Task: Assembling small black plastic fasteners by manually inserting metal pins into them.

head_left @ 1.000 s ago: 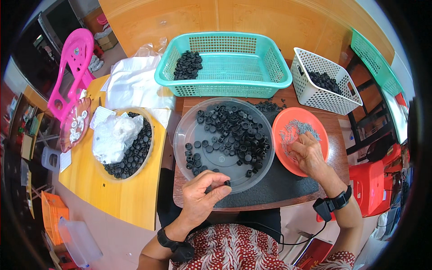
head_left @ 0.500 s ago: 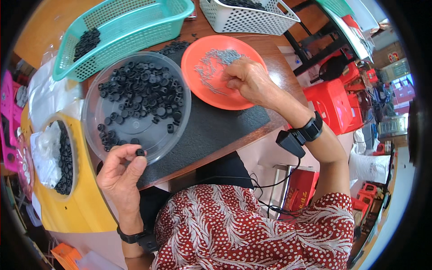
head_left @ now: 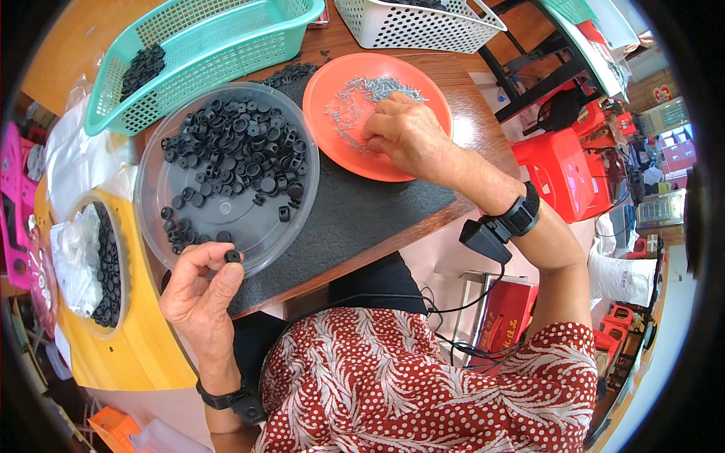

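Between thumb and fingertips, my left hand (head_left: 200,291) pinches a small round black cap (head_left: 232,257) with a hole in its face. It is at the near rim of a clear round plastic tub (head_left: 249,223), where many loose black caps (head_left: 234,132) lie. My right hand (head_left: 411,136) reaches into an orange plate (head_left: 321,90), with its fingers bent together over the dish. Thin silvery pins or screws (head_left: 377,88) are heaped and scattered there. Whatever lies between the right fingertips is hidden by the hand.
Behind the tub stands a teal basket (head_left: 219,57) holding black parts. A white basket (head_left: 423,32) stands beyond the plate. At left, a yellow surface (head_left: 143,340) carries another tub with black parts and plastic bags (head_left: 75,260). Red stools (head_left: 555,174) are at right. Cables (head_left: 453,311) cross my front.
My right fingers have drawn slightly left and closer together over the plate. The left hand still pinches the black cap, and the view has shifted a little.
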Demonstrator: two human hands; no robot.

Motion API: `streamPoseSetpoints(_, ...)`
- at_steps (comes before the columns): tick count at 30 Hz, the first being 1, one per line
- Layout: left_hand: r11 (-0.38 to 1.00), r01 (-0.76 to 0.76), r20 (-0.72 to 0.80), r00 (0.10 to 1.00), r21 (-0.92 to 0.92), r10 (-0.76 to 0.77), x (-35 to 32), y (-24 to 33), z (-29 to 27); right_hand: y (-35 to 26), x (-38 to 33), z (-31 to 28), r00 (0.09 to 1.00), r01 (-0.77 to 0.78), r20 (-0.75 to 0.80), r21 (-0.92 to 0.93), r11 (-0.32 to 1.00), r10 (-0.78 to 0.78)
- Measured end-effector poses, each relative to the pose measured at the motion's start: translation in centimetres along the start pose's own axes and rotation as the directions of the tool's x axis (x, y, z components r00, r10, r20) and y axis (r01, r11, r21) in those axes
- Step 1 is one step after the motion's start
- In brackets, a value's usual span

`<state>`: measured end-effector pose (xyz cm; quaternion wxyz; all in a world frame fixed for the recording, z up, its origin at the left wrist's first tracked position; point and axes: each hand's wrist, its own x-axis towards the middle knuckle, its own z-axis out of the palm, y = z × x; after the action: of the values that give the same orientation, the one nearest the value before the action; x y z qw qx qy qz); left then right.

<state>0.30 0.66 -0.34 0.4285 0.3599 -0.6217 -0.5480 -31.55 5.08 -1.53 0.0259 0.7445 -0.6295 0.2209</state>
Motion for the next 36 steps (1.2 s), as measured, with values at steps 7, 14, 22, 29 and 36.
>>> streamPoseSetpoints(7,0.999,-0.029,0.017,0.999,0.024,0.029,0.2,-0.1,-0.4,-0.7,0.9,0.4,0.989,0.146,0.024,-0.127,0.981,-0.144)
streamPoseSetpoints(14,0.998,0.002,0.002,1.0,-0.058,-0.002,0.0,0.5,-0.5,-0.4,0.4,-0.1,0.99,0.104,-0.092,-0.043,0.994,-0.108)
streamPoseSetpoints(22,0.938,0.086,0.039,0.996,-0.335,-0.077,0.4,1.4,-0.6,-3.9,0.2,-2.7,0.957,-0.239,-0.109,0.221,0.946,0.267)
streamPoseSetpoints(29,0.879,0.106,0.076,0.994,-0.465,-0.08,0.3,1.6,-0.7,-12.0,2.0,-1.4,0.906,-0.226,-0.008,0.836,0.5,0.423)
streamPoseSetpoints(36,0.887,0.108,0.048,0.994,-0.45,-0.096,0.0,2.0,-0.3,-16.4,2.7,0.9,0.926,-0.058,-0.039,0.969,0.242,0.375)
